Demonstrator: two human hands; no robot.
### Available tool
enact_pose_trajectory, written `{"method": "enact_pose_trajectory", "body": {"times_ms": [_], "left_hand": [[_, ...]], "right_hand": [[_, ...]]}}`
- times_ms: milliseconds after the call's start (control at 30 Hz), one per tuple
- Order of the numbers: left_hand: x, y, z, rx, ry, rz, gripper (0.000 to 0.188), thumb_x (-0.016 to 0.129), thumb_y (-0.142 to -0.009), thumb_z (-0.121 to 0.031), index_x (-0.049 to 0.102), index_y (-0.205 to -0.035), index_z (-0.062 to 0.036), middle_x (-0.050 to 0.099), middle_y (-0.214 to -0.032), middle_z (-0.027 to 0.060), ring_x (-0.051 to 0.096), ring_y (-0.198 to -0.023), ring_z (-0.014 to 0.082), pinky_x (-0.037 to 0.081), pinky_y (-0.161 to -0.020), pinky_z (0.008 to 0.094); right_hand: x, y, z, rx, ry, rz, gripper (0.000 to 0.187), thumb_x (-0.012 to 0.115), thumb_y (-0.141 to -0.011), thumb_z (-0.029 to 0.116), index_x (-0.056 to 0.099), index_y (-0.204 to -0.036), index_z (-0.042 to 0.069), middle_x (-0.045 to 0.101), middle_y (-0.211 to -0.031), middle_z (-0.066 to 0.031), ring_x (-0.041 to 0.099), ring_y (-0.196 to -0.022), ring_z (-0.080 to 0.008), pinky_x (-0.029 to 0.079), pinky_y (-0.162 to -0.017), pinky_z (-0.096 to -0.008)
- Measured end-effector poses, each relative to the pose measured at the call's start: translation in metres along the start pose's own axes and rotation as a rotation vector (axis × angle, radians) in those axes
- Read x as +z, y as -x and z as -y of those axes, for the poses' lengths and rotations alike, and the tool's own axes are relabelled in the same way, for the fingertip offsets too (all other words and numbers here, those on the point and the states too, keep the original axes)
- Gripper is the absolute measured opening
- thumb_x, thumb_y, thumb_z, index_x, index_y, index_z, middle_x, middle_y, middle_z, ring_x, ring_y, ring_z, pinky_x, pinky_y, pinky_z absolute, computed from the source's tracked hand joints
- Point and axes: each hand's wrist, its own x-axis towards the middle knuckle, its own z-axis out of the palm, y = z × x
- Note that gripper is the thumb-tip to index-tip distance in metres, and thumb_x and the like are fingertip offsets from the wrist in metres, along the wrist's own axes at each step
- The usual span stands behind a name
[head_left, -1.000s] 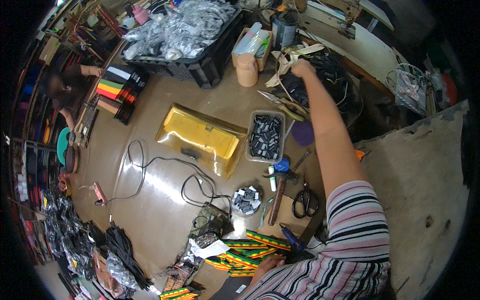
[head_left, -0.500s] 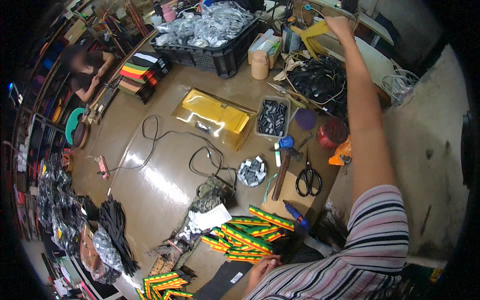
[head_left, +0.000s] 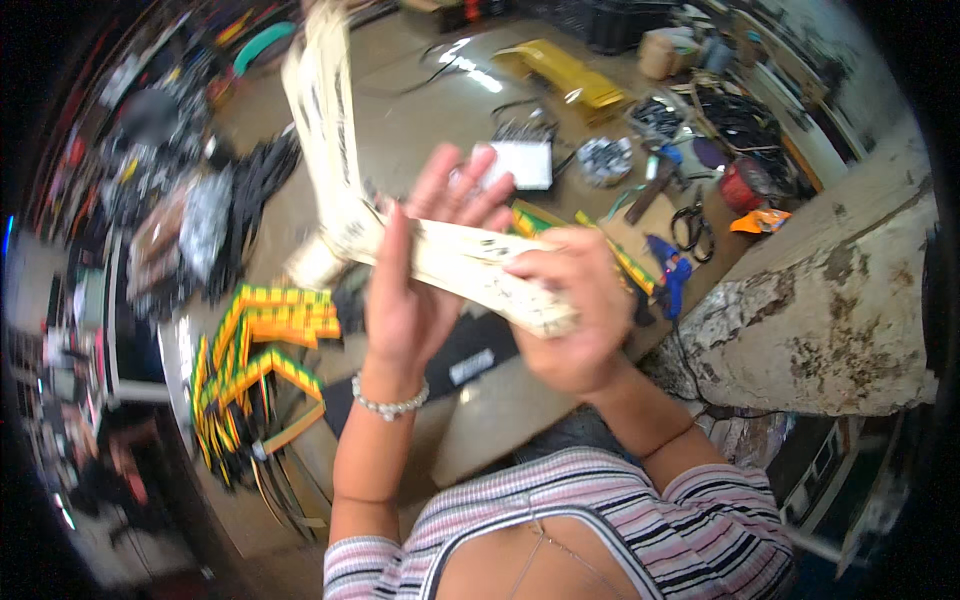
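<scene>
A cream-coloured, long flat piece with dark markings and several bent arms [head_left: 345, 150] is held up in front of me, blurred by motion. My right hand [head_left: 575, 305] is closed around its lower right end. My left hand [head_left: 420, 260] has its fingers stretched out; the piece crosses its palm, with the thumb in front. Below on the table lie green, yellow and red striped bent strips [head_left: 270, 318]. Beside them is a flat black piece [head_left: 430, 370] with a white label, partly hidden by my hands. More striped strips [head_left: 625, 255] show behind my right hand.
To the right lie scissors [head_left: 692, 228], a blue tool [head_left: 670, 270] with a cord, a red container [head_left: 745, 185] and an orange packet [head_left: 760, 222]. A yellow plastic-wrapped pack [head_left: 570, 80] lies farther back. Black strips [head_left: 258, 195] and plastic bags [head_left: 205, 225] are at left.
My right hand has come from the far right back to my front with the cream piece. My left hand has risen from the table edge to the piece. The view has swung.
</scene>
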Motion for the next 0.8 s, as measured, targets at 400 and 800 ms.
{"method": "enact_pose_trajectory", "body": {"times_ms": [400, 800], "left_hand": [[0.023, 0.212, -0.001, 0.089, -0.599, -0.563, 0.065, 0.051, -0.1, -0.058, 0.07, -0.107, 0.0038, 0.068, -0.082, 0.0074, 0.063, -0.074, 0.0128, 0.051, -0.071, 0.0255], [0.005, 0.266, 0.017, 0.099, -0.352, -0.421, 0.032, 0.062, -0.1, -0.017, 0.057, -0.123, 0.0057, 0.069, -0.111, 0.0134, 0.068, -0.098, 0.0174, 0.056, -0.088, 0.0311]], "right_hand": [[-0.003, 0.133, 0.09, 0.388, -0.531, 0.644, 0.037, 0.076, -0.089, 0.027, 0.067, -0.11, -0.001, 0.069, -0.1, -0.008, 0.062, -0.093, -0.0103, 0.05, -0.08, -0.0261], [-0.018, 0.154, 0.084, 0.685, -0.546, 0.766, 0.021, 0.07, -0.095, 0.018, 0.064, -0.106, 0.001, 0.061, -0.089, 0.0046, 0.05, -0.077, -0.0008, 0.041, -0.068, -0.016]]}}
